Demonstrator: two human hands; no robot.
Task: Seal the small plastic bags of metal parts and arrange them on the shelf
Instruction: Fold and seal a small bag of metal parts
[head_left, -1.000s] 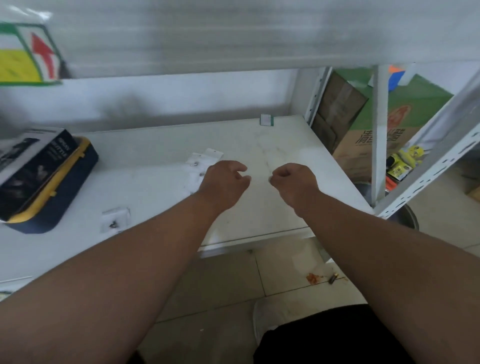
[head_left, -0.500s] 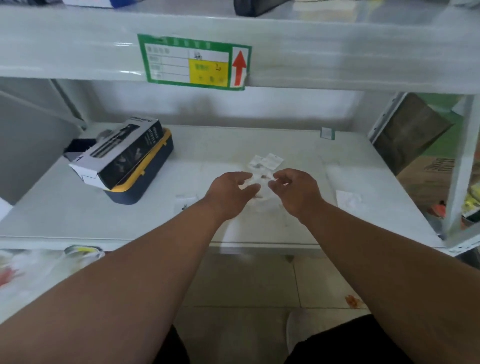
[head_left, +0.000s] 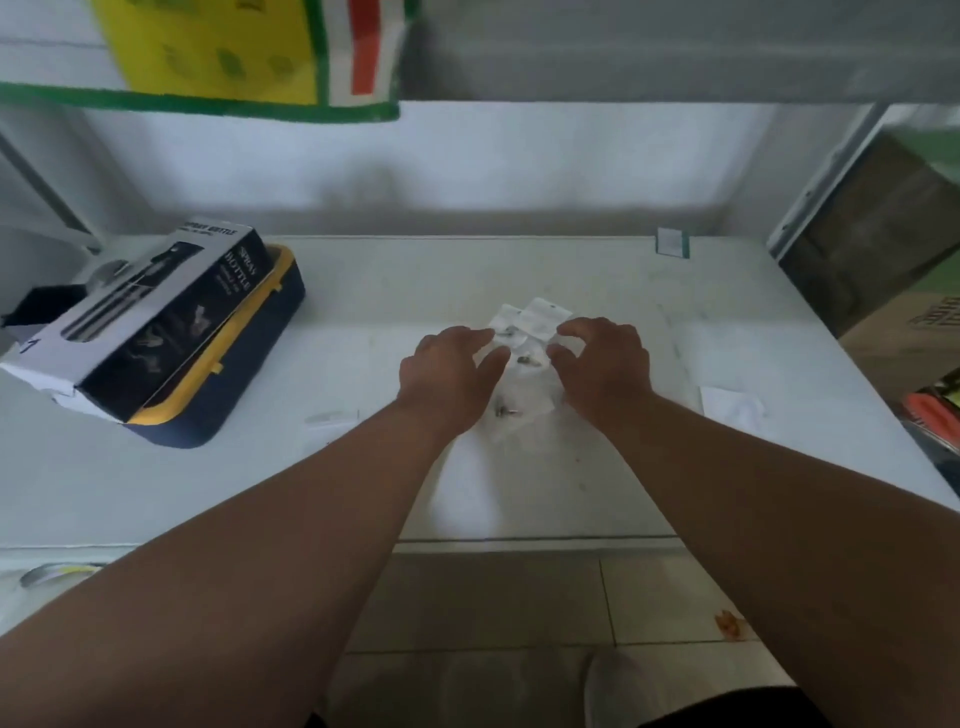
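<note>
Both hands reach forward over the white metal shelf (head_left: 597, 493), forearms stretched out from the lower corners of the view. The left hand (head_left: 449, 371) lies palm down with its fingers fairly straight and loosely spread, fingertips at the left edge of the small clear plastic bags of metal parts (head_left: 524, 338). The right hand (head_left: 605, 366) is palm down too, fingers gently bent, thumb and forefinger apart and closing on nothing, touching the right edge of the same cluster.

These bags lie flat on the shelf between the two hands, overlapping one another, with white header strips at the far end and dark metal pieces showing through the film. One more clear bag (head_left: 511, 413) holding a small metal part lies nearer, just beside the left wrist.

Well to the left sits a navy and yellow plastic case (head_left: 234, 379), with a black and white spray bottle carton (head_left: 140, 322) resting tilted on it. A small white tag (head_left: 671, 242) stands near the back right corner. Bare shelf surface spreads right of the hands toward the front edge, with tiled floor (head_left: 493, 597) below.
</note>
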